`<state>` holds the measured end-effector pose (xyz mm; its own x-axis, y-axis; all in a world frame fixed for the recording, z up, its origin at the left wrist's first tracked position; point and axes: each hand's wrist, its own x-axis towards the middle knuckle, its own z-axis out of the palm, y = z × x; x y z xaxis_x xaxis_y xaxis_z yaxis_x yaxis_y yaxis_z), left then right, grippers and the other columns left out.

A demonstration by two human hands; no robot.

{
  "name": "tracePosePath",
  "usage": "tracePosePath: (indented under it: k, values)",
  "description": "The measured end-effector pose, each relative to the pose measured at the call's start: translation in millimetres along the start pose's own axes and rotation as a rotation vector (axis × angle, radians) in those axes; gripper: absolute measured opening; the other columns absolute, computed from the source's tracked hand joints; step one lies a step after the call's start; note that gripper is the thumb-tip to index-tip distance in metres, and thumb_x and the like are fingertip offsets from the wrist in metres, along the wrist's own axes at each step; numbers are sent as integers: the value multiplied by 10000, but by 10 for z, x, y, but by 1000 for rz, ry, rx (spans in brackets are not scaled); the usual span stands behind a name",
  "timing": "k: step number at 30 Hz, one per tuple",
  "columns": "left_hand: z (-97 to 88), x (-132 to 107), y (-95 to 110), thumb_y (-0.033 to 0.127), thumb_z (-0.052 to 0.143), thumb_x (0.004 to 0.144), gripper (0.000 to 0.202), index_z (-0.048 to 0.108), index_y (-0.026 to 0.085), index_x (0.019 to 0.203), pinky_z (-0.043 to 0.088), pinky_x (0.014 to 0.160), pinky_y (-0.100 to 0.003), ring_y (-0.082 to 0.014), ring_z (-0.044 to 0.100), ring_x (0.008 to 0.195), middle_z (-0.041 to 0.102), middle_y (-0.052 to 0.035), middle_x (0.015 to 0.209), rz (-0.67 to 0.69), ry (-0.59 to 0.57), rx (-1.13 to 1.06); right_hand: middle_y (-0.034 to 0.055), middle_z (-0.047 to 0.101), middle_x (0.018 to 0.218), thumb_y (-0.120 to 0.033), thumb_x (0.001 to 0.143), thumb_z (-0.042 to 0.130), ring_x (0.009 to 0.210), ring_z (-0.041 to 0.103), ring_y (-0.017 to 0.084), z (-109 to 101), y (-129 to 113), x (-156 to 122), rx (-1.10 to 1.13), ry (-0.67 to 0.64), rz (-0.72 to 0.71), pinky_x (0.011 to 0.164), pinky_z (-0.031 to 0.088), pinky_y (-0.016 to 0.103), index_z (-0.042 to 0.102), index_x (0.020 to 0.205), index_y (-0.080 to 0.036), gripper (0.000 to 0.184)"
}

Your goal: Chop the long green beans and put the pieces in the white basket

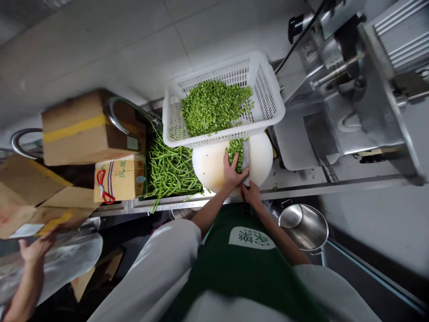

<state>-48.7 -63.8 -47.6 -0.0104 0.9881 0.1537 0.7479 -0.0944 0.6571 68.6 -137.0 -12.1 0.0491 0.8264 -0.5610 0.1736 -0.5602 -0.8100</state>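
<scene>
A round white cutting board point(210, 165) lies on the counter in front of me. My right hand point(251, 194) is closed around the handle of a broad-bladed kitchen knife point(246, 156), whose blade points away from me across the board. Chopped green beans point(236, 146) are heaped along the left side of the blade. My left hand point(230, 173) rests on this heap with its fingers spread, the thumb reaching toward the blade. Behind the board, a white plastic basket point(234, 133) holds a large pile of cut green beans point(214, 107).
Whole green beans point(172, 167) fill a sink left of the board. Cardboard boxes point(75, 129) and red-handled scissors point(105, 188) are farther left. A metal slicing machine point(372, 103) stands right; a steel pot point(308, 230) sits below. Another person's hand point(35, 246) touches an open box.
</scene>
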Motion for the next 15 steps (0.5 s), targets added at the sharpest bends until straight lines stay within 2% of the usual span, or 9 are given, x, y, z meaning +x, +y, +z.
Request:
tracePosePath:
  k: [4,8,12,15]
  values:
    - [13,-54,29,417,766,840,702,526,241,1476,347,1235,-522,-358,241,1541,149,-92,1688,35,58,-1,-39,531,463,-602,846,548,359,478,145,129,39,-98,47,-34,-38,367,374,270,403,729,-275,376]
    - [-109,-143,83,441,718,895,612,552,248,1452,330,1240,-551,-369,224,1547,168,-90,1683,105,35,-6,-44,516,445,-637,835,549,351,469,137,154,39,-264,114,-25,-73,366,363,266,414,699,-269,415]
    - [-381,-178,360,441,681,932,568,535,290,1460,304,1258,-545,-365,202,1558,136,-70,1694,209,43,-30,-36,524,433,-644,844,560,364,472,129,142,-90,-576,125,33,-88,394,390,260,433,666,-261,440]
    - [-722,-118,657,461,648,950,579,472,371,1494,278,1276,-533,-354,160,1573,88,-18,1707,265,65,-49,-33,531,437,-621,867,573,369,472,122,123,-342,-820,155,57,-128,397,395,254,464,664,-251,436]
